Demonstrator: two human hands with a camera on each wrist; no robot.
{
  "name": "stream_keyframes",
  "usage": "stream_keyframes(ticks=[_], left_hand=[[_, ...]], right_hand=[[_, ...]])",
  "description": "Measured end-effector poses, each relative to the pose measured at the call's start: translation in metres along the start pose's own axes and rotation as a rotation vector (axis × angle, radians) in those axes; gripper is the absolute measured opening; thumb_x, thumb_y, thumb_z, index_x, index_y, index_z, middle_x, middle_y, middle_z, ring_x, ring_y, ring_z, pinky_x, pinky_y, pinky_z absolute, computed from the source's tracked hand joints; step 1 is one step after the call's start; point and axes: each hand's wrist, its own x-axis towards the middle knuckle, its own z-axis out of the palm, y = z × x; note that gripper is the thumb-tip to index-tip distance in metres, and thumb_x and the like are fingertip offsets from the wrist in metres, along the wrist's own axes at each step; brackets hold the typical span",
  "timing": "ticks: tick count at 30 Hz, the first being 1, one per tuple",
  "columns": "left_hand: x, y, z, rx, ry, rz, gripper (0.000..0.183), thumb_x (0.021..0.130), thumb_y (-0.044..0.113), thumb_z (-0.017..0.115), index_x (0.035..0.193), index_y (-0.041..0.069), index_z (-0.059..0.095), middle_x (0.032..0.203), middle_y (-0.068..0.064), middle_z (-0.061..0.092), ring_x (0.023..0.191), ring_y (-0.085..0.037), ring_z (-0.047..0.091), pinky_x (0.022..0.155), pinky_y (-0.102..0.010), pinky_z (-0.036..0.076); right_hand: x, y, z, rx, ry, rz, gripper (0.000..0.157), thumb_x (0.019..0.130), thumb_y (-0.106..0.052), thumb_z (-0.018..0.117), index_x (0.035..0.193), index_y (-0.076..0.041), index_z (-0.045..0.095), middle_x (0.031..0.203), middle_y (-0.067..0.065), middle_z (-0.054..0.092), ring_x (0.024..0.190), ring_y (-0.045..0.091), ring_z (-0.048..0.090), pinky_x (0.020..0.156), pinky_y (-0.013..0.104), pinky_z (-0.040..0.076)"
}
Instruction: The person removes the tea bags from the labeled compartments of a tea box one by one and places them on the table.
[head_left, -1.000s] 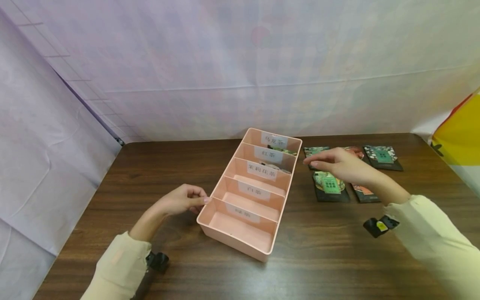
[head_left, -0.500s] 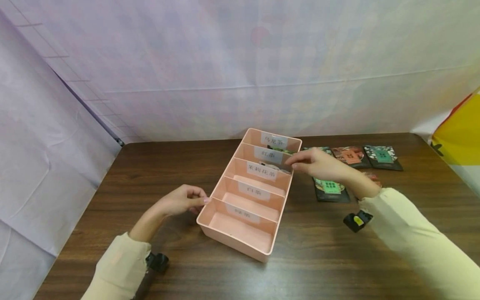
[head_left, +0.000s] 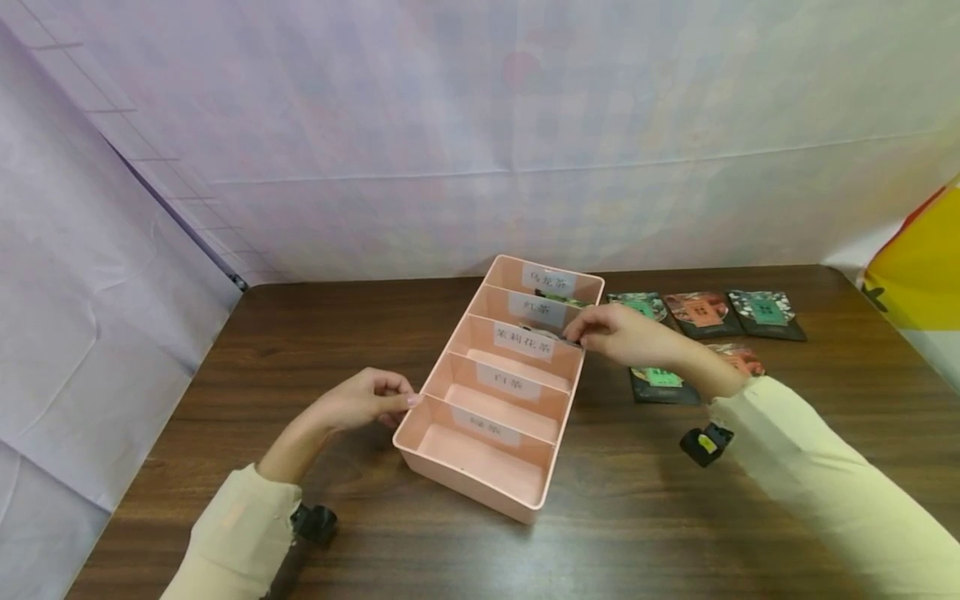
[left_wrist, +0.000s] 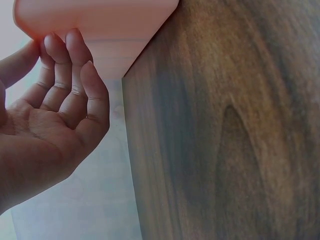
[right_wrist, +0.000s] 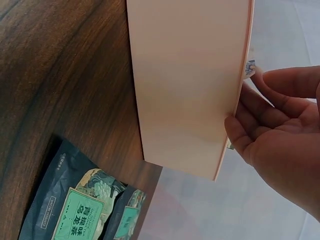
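Observation:
A pink divided box (head_left: 468, 482) with white-labelled compartments stands at an angle on the table. My left hand (head_left: 363, 402) holds its left rim near the front, thumb at the edge and fingers curled against the outer side, as the left wrist view shows (left_wrist: 60, 105). Across the far right rim reaches my right hand (head_left: 626, 335), its fingertips pinching the edge of a tea packet (head_left: 536, 332) in the second compartment from the back. In the right wrist view a corner of that packet (right_wrist: 250, 67) shows by the fingertips. Another tea packet (head_left: 553, 295) lies in the rearmost compartment.
Right of the box lie several tea packets: a green-labelled one (head_left: 647, 305), a red one (head_left: 701, 312) and a white-flowered one (head_left: 767, 313) behind, another green one (head_left: 663, 387) and a partly covered red one (head_left: 742, 358) in front. A curtain (head_left: 480, 167) hangs behind the table (head_left: 637, 517).
My right hand has moved left from above the packets to the box's right rim, and its fingers have bent down onto the packet inside. The left hand and box stay put.

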Motion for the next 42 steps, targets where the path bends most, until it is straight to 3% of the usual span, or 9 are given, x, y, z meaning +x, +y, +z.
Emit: stream_keyframes(ticks=[5,11,24,29,34,36,38,42], left_hand=[[0.000,0.002,-0.001,0.015,0.002,0.000,0.019,0.091,0.005,0.053,0.087,-0.013,0.055,0.072,-0.002,0.058,0.066,-0.012,0.056,0.066,-0.038,0.051],[0.000,0.002,-0.001,-0.004,0.001,-0.003,0.019,0.091,0.004,0.052,0.087,-0.014,0.055,0.072,-0.002,0.058,0.066,-0.013,0.057,0.067,-0.040,0.051],[0.001,0.003,-0.002,0.010,-0.001,-0.004,0.019,0.091,0.005,0.053,0.087,-0.013,0.055,0.071,-0.001,0.058,0.065,-0.012,0.056,0.066,-0.037,0.050],[0.001,0.003,-0.002,0.022,0.003,-0.006,0.019,0.091,0.006,0.053,0.086,-0.012,0.056,0.071,-0.001,0.057,0.065,-0.011,0.055,0.064,-0.036,0.050],[0.001,0.002,-0.002,0.024,0.003,-0.007,0.019,0.091,0.007,0.053,0.086,-0.011,0.056,0.072,0.000,0.058,0.065,-0.011,0.056,0.064,-0.035,0.050],[0.000,0.002,-0.001,0.023,0.002,-0.008,0.019,0.091,0.007,0.053,0.086,-0.011,0.056,0.072,-0.001,0.058,0.065,-0.012,0.056,0.064,-0.035,0.050],[0.000,0.001,-0.001,0.023,0.002,-0.010,0.020,0.091,0.007,0.053,0.086,-0.011,0.056,0.072,-0.001,0.058,0.065,-0.012,0.056,0.064,-0.035,0.050],[0.000,0.001,0.000,0.021,0.003,-0.012,0.019,0.091,0.007,0.053,0.086,-0.011,0.056,0.072,-0.001,0.058,0.065,-0.012,0.056,0.065,-0.035,0.050]], right_hand=[[0.002,-0.001,-0.001,0.004,-0.003,0.000,0.019,0.089,0.005,0.045,0.100,0.005,0.061,0.105,0.019,0.060,0.075,0.025,0.051,0.057,0.030,0.040],[0.003,-0.002,-0.002,-0.027,-0.012,0.005,0.023,0.089,0.005,0.045,0.105,0.007,0.062,0.102,0.020,0.061,0.060,0.017,0.045,0.052,0.030,0.038],[0.001,-0.006,-0.006,-0.059,0.015,-0.012,0.026,0.089,0.005,0.046,0.110,0.009,0.060,0.113,0.025,0.057,0.092,0.031,0.057,0.069,0.037,0.045],[0.000,-0.010,-0.012,-0.070,0.030,-0.033,0.028,0.089,0.005,0.042,0.111,0.009,0.060,0.115,0.024,0.057,0.106,0.037,0.053,0.084,0.048,0.044],[-0.002,-0.014,-0.017,-0.083,0.039,-0.043,0.030,0.089,0.006,0.040,0.111,0.007,0.061,0.116,0.023,0.056,0.108,0.036,0.052,0.084,0.048,0.044],[-0.003,-0.015,-0.019,-0.090,0.049,-0.044,0.029,0.089,0.006,0.041,0.109,0.006,0.062,0.116,0.022,0.057,0.100,0.033,0.056,0.079,0.043,0.046],[-0.004,-0.016,-0.021,-0.093,0.059,-0.041,0.029,0.089,0.005,0.042,0.108,0.005,0.063,0.115,0.021,0.058,0.075,0.027,0.059,0.067,0.037,0.046],[-0.008,-0.021,-0.027,-0.094,0.075,-0.026,0.027,0.090,0.003,0.044,0.109,0.003,0.063,0.118,0.020,0.056,0.071,0.022,0.056,0.061,0.034,0.039]])
